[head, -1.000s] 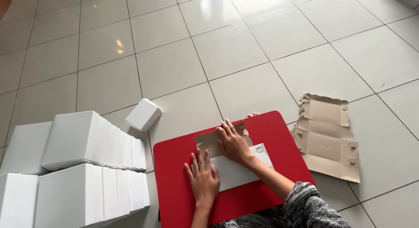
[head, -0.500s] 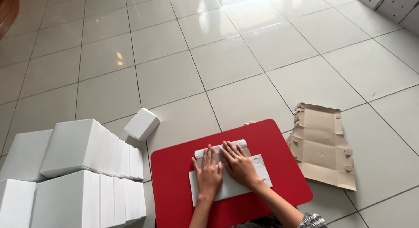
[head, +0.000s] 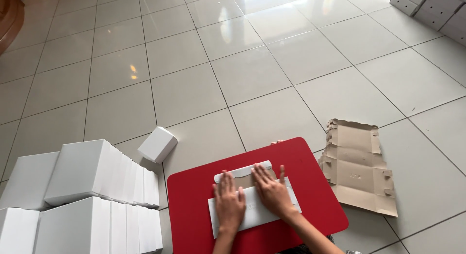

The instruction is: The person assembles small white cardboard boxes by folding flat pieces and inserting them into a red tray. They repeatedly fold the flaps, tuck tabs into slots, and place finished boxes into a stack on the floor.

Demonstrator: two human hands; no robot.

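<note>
On red board (head: 310, 171): left hand (head: 229, 205) and right hand (head: 272, 192), fingers flat and open, press white blank (head: 264, 212). Step: creasing a fold. Next probably needs flaps raised along creases.

Glossy pale ceramic floor tiles (head: 272, 69) reflect light. A smooth, matt red board (head: 315, 186) lies on them. On it is a flat card blank (head: 262, 212), white matt outside, brown inside. Beside it lies a stack of raw brown cardboard blanks (head: 357, 166). The boxes (head: 87, 186) are smooth white card.
</note>
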